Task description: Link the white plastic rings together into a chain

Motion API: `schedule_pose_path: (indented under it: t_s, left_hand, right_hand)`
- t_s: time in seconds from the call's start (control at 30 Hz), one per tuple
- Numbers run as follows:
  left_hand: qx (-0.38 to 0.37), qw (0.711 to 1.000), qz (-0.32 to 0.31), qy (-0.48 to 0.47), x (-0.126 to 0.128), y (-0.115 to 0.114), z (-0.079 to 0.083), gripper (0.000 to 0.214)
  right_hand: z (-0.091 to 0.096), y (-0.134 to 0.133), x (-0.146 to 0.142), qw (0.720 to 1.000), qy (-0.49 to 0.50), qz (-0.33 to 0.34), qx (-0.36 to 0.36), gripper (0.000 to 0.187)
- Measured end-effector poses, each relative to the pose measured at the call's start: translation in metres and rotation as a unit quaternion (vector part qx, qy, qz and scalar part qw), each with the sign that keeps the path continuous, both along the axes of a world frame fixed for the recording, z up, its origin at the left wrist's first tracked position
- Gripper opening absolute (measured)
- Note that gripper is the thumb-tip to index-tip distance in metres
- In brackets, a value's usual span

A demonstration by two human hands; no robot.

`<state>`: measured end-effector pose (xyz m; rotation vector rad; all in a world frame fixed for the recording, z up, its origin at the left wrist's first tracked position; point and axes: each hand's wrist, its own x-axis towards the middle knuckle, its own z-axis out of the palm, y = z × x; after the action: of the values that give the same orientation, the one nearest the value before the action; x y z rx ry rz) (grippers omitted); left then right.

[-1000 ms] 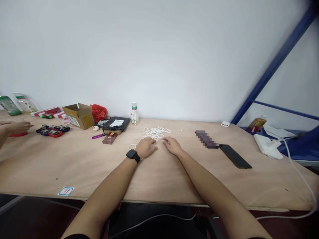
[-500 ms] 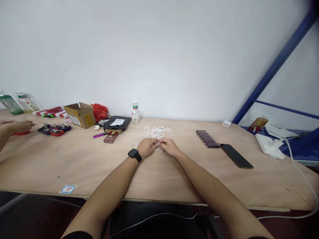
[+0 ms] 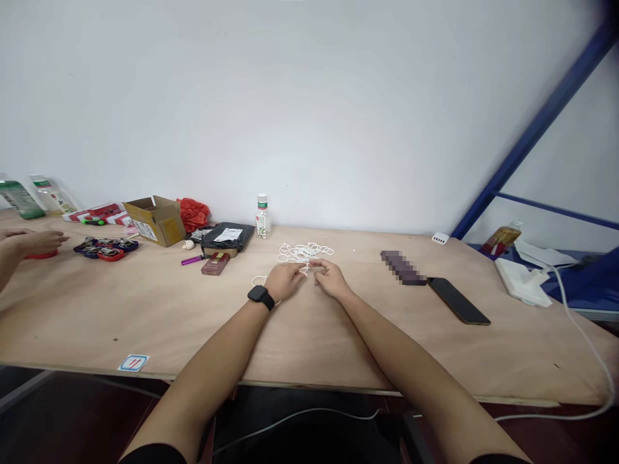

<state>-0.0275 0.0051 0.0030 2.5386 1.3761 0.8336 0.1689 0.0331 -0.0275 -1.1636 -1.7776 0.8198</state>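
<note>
A loose heap of small white rings (image 3: pixel 304 252) lies on the wooden table (image 3: pixel 309 335), past my hands. My left hand (image 3: pixel 284 281), with a black watch on its wrist, has curled fingers pinched on a white ring at the heap's near edge. My right hand (image 3: pixel 328 278) sits beside it, fingers bent and pinching at the same spot. The two hands' fingertips almost meet. Another white ring (image 3: pixel 258 280) lies just left of my left hand.
A black phone (image 3: pixel 458 299) and a dark blurred object (image 3: pixel 402 268) lie to the right. A small bottle (image 3: pixel 262 216), black pouch (image 3: pixel 227 236), cardboard box (image 3: pixel 155 220) and red pack (image 3: pixel 215 263) stand left. Another person's hand (image 3: pixel 33 243) rests far left near coloured items (image 3: pixel 106 249).
My hands came together over a white ring near the heap, then shifted slightly forward toward it. The other person's hand stays at the far left.
</note>
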Motion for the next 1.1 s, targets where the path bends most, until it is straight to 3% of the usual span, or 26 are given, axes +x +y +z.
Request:
schedule_pose_path:
  t_s: [0.13,0.27,0.5,0.63,0.73,0.8,0.93,1.1]
  left_hand:
    - [-0.027,0.995,0.066,0.073,-0.011,0.004,0.002,0.022]
    - [-0.062,0.99,0.072,0.106,-0.008,-0.001,0.003,0.025]
    - [-0.084,0.986,0.053,0.131,-0.003,-0.008,0.008,0.022]
    - [-0.115,0.97,0.094,0.194,-0.015,-0.006,0.014,0.014]
    - [-0.103,0.963,0.123,0.218,-0.02,-0.006,0.014,0.015]
    - [-0.07,0.967,0.127,0.209,-0.019,-0.007,0.014,0.018]
    - [0.018,0.991,0.087,0.104,-0.008,-0.012,0.014,0.033]
    - [0.014,0.998,0.011,0.064,-0.001,-0.012,0.017,0.033]
  right_hand:
    - [-0.001,0.011,0.014,0.981,-0.173,-0.03,0.084,0.056]
    - [0.0,0.016,0.009,0.954,-0.292,-0.006,0.074,0.058]
    - [0.003,0.001,0.008,0.939,-0.329,-0.028,0.098,0.036]
    - [0.005,-0.003,0.015,0.962,-0.252,-0.031,0.096,0.024]
    - [0.005,-0.004,0.011,0.991,-0.108,-0.031,0.065,0.014]
    - [0.005,-0.005,0.004,1.0,0.012,-0.019,0.008,0.01]
    - [0.007,-0.013,-0.013,0.978,0.166,0.064,-0.114,0.019]
    - [0.015,-0.022,-0.018,0.961,0.225,0.093,-0.131,0.023]
